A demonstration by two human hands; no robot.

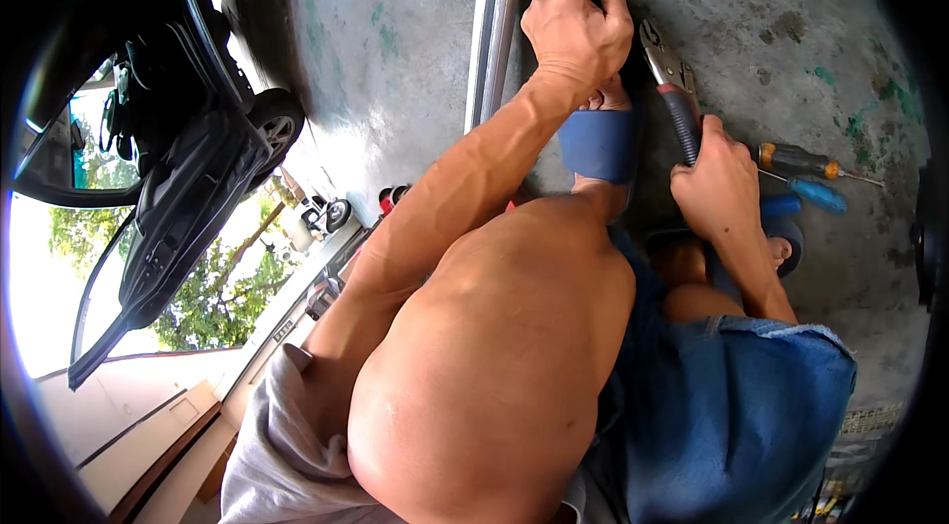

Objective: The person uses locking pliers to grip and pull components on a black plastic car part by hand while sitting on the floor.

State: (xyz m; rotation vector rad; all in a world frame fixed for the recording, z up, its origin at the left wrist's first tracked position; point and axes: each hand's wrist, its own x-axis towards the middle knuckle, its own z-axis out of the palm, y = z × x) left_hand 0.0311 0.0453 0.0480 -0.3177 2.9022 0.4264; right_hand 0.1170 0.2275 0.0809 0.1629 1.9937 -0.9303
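Note:
My left hand (578, 28) is closed, fingers curled down over the floor just past my sandalled foot, beside a long pale metal strip. Whatever its fingertips hold, if anything, is hidden beneath the knuckles. Lower and to the right, my right hand (717, 180) grips the end of a pair of locking pliers (680, 109), which have silver jaws and a red and dark grey handle. The jaws point away from me, a little right of my left hand. Two screwdrivers lie right of that hand: an orange-and-black one (799, 161) and a blue-handled one (818, 196).
The metal strip (497, 30) runs along the stained concrete floor (386, 40). A blue sandal (598, 143) is on my foot, and my bare knee (484, 346) fills the lower middle. A dark vehicle with an open door (178, 158) stands at left, its wheel (277, 124) behind.

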